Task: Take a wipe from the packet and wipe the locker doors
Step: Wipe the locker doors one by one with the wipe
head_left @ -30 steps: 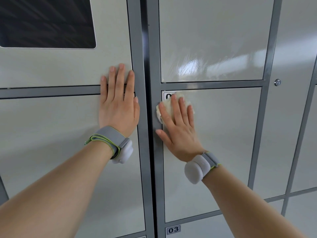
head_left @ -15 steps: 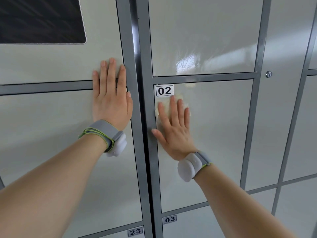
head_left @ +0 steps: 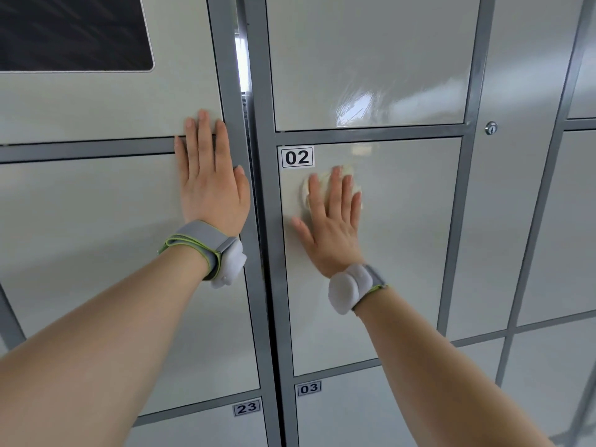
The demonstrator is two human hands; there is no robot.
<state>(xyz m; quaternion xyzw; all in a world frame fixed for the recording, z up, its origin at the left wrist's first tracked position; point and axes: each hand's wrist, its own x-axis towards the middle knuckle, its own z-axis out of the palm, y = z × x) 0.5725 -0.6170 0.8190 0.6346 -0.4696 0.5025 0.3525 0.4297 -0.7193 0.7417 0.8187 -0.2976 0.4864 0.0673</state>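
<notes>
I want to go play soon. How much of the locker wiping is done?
The wipe is out, and the door above shows smeary streaks, so it looks wiped. Right now the right hand presses the wipe on door 02, near its top. Door 03 below shows no streaks yet.

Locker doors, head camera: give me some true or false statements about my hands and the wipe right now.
1. The right hand presses a wipe flat against the door labelled 02. True.
2. The left hand holds a second wipe. False: it rests flat on the left lockers, with no wipe showing.
3. The wipe covers the 02 label. False: it lies just below the label, which shows in full.
4. The 03 label is lower than the 02 label. True.
5. A small round lock sits on the panel to the right of that door. True.
</notes>
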